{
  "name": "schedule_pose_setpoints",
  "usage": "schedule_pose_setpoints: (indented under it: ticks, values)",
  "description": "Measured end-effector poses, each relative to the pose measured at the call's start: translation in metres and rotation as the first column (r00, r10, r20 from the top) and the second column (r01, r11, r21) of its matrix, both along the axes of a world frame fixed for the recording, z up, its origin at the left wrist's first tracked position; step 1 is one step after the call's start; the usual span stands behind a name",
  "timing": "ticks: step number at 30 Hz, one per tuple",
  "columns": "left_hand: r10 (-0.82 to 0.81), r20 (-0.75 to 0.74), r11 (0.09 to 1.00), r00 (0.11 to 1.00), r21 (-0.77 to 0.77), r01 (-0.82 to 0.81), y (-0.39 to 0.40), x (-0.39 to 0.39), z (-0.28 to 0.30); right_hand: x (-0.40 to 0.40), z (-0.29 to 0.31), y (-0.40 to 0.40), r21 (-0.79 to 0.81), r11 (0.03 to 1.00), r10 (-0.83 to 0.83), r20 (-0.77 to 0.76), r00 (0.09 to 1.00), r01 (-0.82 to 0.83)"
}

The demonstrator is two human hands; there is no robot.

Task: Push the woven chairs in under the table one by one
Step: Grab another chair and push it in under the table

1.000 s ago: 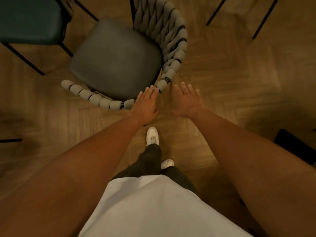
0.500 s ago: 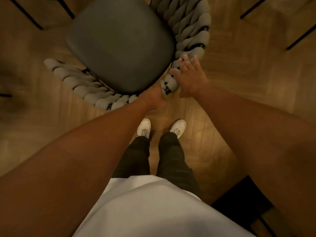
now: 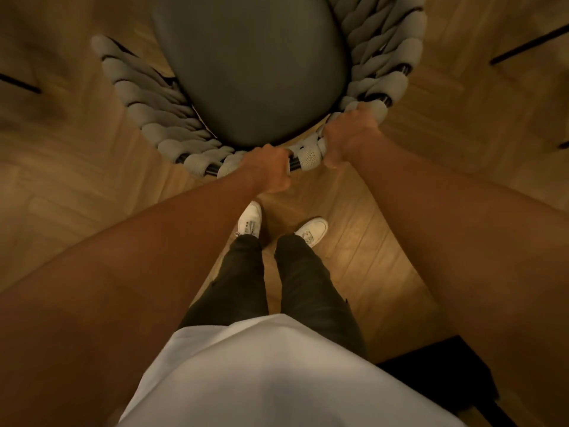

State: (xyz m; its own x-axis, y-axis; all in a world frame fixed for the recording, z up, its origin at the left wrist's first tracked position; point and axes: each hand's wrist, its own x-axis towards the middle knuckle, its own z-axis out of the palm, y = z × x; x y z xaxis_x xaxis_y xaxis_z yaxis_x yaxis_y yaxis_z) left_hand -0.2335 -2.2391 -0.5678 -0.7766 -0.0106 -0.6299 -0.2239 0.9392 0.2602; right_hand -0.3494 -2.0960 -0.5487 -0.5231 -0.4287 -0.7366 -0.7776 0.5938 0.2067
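Head view, looking straight down: nearest the camera hangs the hem of a white shirt (image 3: 277, 374), and below it two legs in dark trousers (image 3: 311, 291) end in white shoes (image 3: 311, 231) planted on a herringbone wood floor (image 3: 363, 241). A black object (image 3: 443, 362) sits at the lower right edge, too dark to identify. Both bare forearms reach forward from the frame's sides and converge on the curved back rail of the woven chair (image 3: 249, 72). The left hand (image 3: 268, 171) grips the rail near its middle, fingers curled over the top and pressed together, with the thumb below. The right hand (image 3: 351, 134) grips the same rail just beside it, further round the curve to the right, fingers wrapped over the thick grey cord and out of sight on the far side. A short stretch of black rail and one cord loop show between the two hands. Beyond them lies the chair's dark grey seat cushion, ringed by the chunky grey weave that rises on both sides. The chair stands directly ahead of the feet. Thin black bars (image 3: 529, 44) cross the floor at the far right and left; what they belong to cannot be told.
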Motion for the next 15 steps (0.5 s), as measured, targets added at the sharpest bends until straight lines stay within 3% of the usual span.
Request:
schedule_pose_setpoints:
  ticks: [8, 15]
  values:
    - [-0.187, 0.004, 0.982, 0.982, 0.017, 0.187, 0.014, 0.032, 0.008, 0.066, 0.000, 0.037, -0.063, 0.976, -0.210, -0.022, 0.977, 0.209]
    - [-0.475, 0.003, 0.880, 0.880, -0.009, 0.475, 0.022, 0.073, 0.001, 0.155, 0.007, 0.060, -0.012, 0.886, -0.463, -0.008, 0.886, 0.463]
